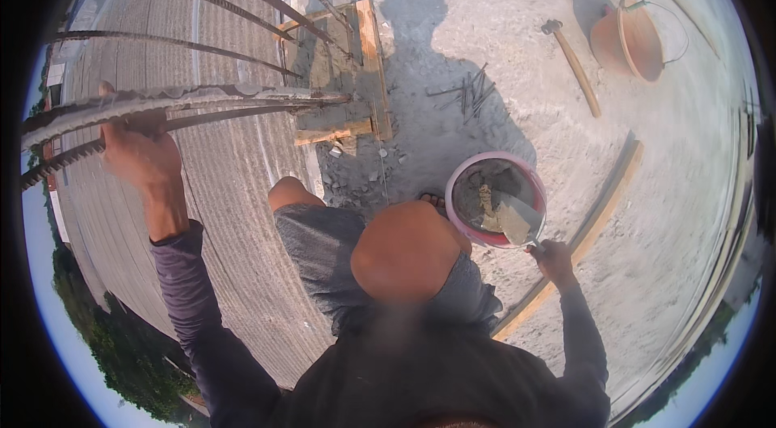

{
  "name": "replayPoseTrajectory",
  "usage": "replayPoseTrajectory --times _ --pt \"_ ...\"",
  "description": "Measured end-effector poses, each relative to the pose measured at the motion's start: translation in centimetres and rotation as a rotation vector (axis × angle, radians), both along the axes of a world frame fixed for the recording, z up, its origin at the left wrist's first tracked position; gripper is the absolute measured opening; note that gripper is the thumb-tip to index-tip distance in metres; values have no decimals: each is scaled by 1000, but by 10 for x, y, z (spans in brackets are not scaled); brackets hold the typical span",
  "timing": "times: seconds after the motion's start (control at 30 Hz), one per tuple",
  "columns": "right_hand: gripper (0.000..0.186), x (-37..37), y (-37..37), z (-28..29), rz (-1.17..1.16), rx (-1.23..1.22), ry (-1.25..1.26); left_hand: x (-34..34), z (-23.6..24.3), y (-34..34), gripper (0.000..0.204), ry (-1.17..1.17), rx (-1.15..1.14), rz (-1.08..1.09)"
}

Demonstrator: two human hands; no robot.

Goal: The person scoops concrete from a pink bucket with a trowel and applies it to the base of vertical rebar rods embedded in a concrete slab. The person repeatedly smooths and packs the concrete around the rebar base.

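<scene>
My left hand (144, 147) is wrapped round a ribbed steel rebar (234, 114), one of several that rise out of a small wooden form (370, 40). In my right hand (554, 261) is the handle of a trowel (516, 219). Its flat, mortar-smeared blade dips into a pinkish bucket (533, 177) beside my right knee. Grey wet mortar (478, 195) lies inside the bucket, with a lighter clump near the blade. Rough grey concrete shows within the wooden form, around the feet of the bars.
A hammer (575, 72) and a tipped orange bucket (626, 40) lie on the concrete at the far right. Loose nails or short rods (469, 92) are scattered beyond the mortar bucket. A long timber (602, 202) runs along my right. Corrugated roofing (242, 266) slopes at my left.
</scene>
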State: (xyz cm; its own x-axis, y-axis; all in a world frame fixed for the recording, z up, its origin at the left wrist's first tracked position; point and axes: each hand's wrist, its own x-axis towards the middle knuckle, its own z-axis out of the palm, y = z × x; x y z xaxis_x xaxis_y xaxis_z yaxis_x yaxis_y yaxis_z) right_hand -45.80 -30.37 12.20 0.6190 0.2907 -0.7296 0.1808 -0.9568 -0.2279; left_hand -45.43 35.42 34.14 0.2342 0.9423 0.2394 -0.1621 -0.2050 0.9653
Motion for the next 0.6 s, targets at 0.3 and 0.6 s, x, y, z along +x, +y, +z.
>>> replayPoseTrajectory --times 0.3,0.6 --pt "31 57 218 4 -614 818 164 -22 -14 29 23 -70 97 -306" --pt "43 70 410 -93 -278 798 -334 -36 -27 50 38 -81 163 -363"
